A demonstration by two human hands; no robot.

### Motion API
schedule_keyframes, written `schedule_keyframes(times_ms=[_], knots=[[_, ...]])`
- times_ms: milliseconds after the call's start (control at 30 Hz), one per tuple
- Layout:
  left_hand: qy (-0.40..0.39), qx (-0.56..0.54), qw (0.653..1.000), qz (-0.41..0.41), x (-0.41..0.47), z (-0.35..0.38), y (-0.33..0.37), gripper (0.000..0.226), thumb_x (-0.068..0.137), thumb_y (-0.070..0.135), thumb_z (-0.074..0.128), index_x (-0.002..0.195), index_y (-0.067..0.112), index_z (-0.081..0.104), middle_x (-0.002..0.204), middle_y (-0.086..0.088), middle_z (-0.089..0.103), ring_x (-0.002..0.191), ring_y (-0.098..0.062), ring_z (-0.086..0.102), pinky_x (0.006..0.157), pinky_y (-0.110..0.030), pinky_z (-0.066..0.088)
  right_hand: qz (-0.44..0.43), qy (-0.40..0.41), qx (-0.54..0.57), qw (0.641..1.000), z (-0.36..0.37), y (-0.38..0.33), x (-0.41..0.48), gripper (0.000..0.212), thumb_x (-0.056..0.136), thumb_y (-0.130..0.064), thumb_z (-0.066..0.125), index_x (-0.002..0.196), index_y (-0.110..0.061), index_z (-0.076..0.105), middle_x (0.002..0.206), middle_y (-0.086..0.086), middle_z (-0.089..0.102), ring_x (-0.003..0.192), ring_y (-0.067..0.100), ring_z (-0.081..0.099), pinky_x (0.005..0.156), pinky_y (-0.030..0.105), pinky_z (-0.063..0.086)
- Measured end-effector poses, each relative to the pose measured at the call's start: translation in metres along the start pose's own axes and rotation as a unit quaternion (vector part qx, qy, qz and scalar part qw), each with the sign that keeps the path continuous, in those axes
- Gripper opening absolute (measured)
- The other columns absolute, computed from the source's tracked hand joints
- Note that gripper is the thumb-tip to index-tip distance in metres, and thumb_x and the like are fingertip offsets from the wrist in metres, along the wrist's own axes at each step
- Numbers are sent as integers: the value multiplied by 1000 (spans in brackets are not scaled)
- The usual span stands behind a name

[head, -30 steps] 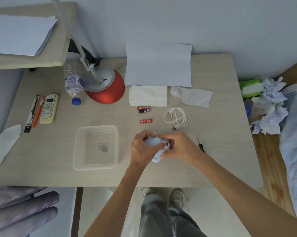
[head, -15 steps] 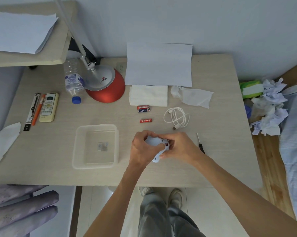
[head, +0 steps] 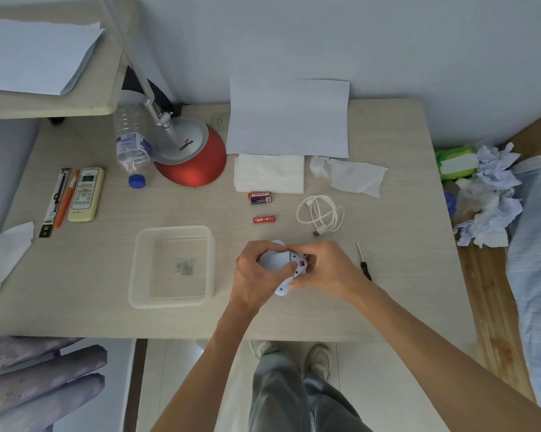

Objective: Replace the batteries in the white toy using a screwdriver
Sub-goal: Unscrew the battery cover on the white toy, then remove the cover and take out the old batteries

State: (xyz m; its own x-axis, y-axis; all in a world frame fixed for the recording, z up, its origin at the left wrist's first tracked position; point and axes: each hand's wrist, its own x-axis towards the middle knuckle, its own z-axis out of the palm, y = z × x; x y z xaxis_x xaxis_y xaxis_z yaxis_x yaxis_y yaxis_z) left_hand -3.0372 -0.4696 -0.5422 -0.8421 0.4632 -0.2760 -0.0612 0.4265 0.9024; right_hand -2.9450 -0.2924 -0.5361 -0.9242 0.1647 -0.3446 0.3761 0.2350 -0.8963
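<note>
Both hands, left (head: 253, 269) and right (head: 327, 269), grip the small white plastic toy (head: 277, 260) above the pale wooden desk (head: 387, 307); a red battery seems seated inside.

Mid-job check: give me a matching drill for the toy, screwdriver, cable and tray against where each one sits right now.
Things:
1 toy
2 screwdriver
3 cable
4 tray

Places:
A lying on the desk just right of the right hand
B standing left of the left hand
C gripped in both hands
D coiled on the desk beyond the hands

Pairs: 1-C, 2-A, 3-D, 4-B
</note>
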Motion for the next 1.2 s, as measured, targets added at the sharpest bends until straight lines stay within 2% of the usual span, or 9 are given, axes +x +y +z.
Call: schedule_keyframes(times_ms=[167, 267, 500, 633, 767, 867, 967, 1067, 1200], knots=[[-19, -39, 999, -15, 3, -8, -1, 45, 60, 50, 99, 101, 39, 85, 115, 12, 76, 109, -11, 74, 91, -43, 66, -8, -1, 11, 1000, 0, 2, 1, 57, 65, -22, 99, 119, -27, 81, 101, 5, 84, 97, 31, 82, 87, 62, 63], [-46, -41, 998, -14, 5, -14, -3, 57, 55, 50, 102, 107, 36, 85, 122, 8, 75, 114, -13, 73, 93, -46, 65, -8, -3, 6, 1000, 0, 1, 2, 58, 64, -22, 101, 119, -28, 81, 100, 2, 84, 95, 27, 82, 86, 59, 64], [-136, 29, 990, 38, 10, -32, -12, 73, 60, 24, 107, 126, 38, 78, 139, 7, 64, 129, -10, 62, 99, -41, 62, -18, -2, -32, 999, 0, -4, 2, 54, 60, -28, 106, 109, -28, 83, 86, 1, 80, 80, 21, 79, 71, 48, 61], [-124, 60, 988, 75, 10, -33, -15, 74, 61, 25, 104, 128, 37, 77, 143, 4, 59, 134, -14, 59, 100, -42, 62, -19, -4, -31, 999, -1, -6, 3, 50, 60, -31, 105, 105, -27, 82, 81, 4, 76, 71, 7, 67, 65, 41, 57], [-109, 27, 991, 69, 4, -33, -13, 70, 62, 37, 100, 128, 34, 77, 142, 2, 63, 132, -13, 63, 100, -40, 63, -14, -7, -38, 999, -2, -4, 2, 50, 63, -25, 101, 110, -26, 83, 83, 0, 79, 72, 17, 75, 67, 41, 59], [-109, -9, 993, 42, 4, -37, -10, 73, 63, 17, 105, 131, 23, 79, 145, 2, 62, 133, -15, 64, 106, -42, 61, -10, -8, -39, 999, -3, -2, 3, 51, 64, -18, 100, 112, -25, 83, 83, -4, 80, 70, 5, 70, 66, 34, 57], [-108, 6, 993, 56, 3, -46, -3, 70, 65, 16, 105, 130, 27, 80, 146, 6, 62, 136, -13, 63, 111, -37, 57, -3, -5, -44, 999, -3, -2, 3, 58, 64, -14, 100, 118, -25, 83, 84, -11, 81, 71, -1, 71, 68, 22, 54], [-67, 54, 993, 82, -1, -60, 0, 66, 70, 24, 103, 131, 29, 77, 141, 10, 65, 133, -10, 62, 111, -25, 52, -10, -9, -51, 999, -4, -3, 2, 58, 65, -13, 99, 119, -27, 83, 91, -11, 84, 81, 8, 80, 74, 31, 62], [27, 146, 985, 82, -4, -68, -3, 62, 84, 22, 94, 140, 18, 68, 135, 7, 68, 118, -9, 62, 96, -10, 47, -16, -6, -39, 999, -5, -3, 1, 68, 68, -13, 99, 131, -25, 79, 108, -9, 85, 99, 10, 82, 91, 45, 67]])
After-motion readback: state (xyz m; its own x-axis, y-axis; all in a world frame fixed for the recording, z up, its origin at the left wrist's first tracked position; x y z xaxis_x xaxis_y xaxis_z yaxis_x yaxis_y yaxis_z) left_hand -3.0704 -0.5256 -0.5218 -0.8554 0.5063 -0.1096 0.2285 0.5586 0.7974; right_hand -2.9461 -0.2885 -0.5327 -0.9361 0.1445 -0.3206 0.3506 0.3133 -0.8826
